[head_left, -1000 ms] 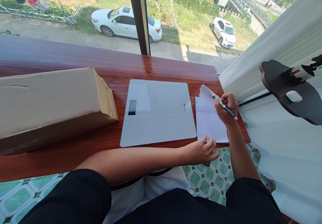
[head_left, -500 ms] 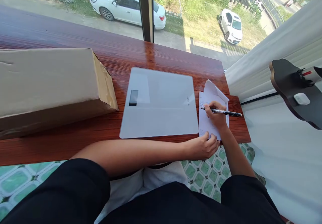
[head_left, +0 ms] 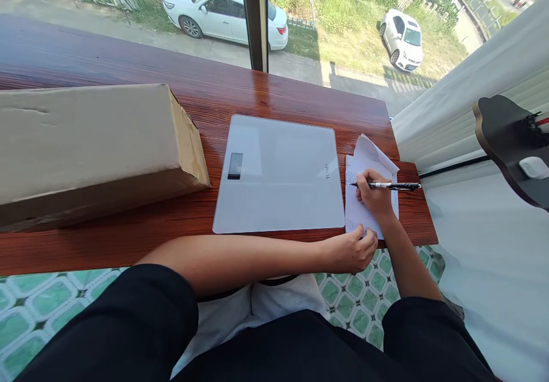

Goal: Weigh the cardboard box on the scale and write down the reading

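Knees in black shorts filled the bottom of the frame, above a green patterned floor. Just beyond them, low and right of centre, the left hand [head_left: 354, 250] lay curled at the table's near edge, its fingertips pressing the lower corner of the paper sheet [head_left: 368, 190], apparently to stop it sliding. It pinned rather than gripped; nothing was closed inside it. Directly above, the right hand [head_left: 372, 193] was closed around a black pen [head_left: 392, 186], the tip touching the sheet's printed upper part and the barrel pointing toward the right edge of the frame, as one holds it to write. The sheet lay flat on the wooden table [head_left: 274, 99] at its right end, top corner curled up, just beside a white glass scale [head_left: 281, 176] at the centre. A long cardboard box [head_left: 94, 142] occupied the left of the frame. Farthest, across the top, a window showed two white cars [head_left: 223, 10] parked outside.
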`<state>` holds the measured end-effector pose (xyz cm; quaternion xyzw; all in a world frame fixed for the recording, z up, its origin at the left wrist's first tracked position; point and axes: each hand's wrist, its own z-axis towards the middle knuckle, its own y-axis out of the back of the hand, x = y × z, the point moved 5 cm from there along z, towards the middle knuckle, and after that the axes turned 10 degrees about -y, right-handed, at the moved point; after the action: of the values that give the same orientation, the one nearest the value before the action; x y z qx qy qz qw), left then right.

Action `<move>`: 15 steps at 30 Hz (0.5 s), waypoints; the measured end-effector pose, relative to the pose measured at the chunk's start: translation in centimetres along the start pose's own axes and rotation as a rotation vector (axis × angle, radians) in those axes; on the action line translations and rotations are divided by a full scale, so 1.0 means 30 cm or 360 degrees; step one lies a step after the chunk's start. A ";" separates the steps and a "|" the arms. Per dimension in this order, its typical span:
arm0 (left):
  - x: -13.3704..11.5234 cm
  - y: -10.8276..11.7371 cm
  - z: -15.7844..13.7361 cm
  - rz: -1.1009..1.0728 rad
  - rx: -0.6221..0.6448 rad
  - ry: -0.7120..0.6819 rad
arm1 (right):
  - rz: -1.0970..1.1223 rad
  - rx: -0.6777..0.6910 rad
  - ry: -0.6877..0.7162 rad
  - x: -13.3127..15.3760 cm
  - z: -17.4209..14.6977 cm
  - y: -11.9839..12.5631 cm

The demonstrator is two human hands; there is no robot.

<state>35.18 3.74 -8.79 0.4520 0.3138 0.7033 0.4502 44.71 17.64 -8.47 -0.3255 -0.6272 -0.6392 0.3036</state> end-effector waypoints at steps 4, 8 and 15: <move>0.000 -0.003 0.001 0.0008 -0.0010 0.0022 | 0.0015 0.0023 0.0027 0.009 0.001 -0.001; 0.002 0.001 0.000 -0.0004 -0.0012 0.0017 | 0.0012 0.0032 0.0016 0.012 0.002 -0.003; 0.011 0.014 -0.001 -0.0017 0.0005 0.0009 | 0.0078 0.0049 -0.0008 -0.003 0.004 -0.006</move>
<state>34.95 3.88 -8.33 0.4489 0.3185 0.7016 0.4526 44.63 17.75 -8.63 -0.3376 -0.6297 -0.6209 0.3225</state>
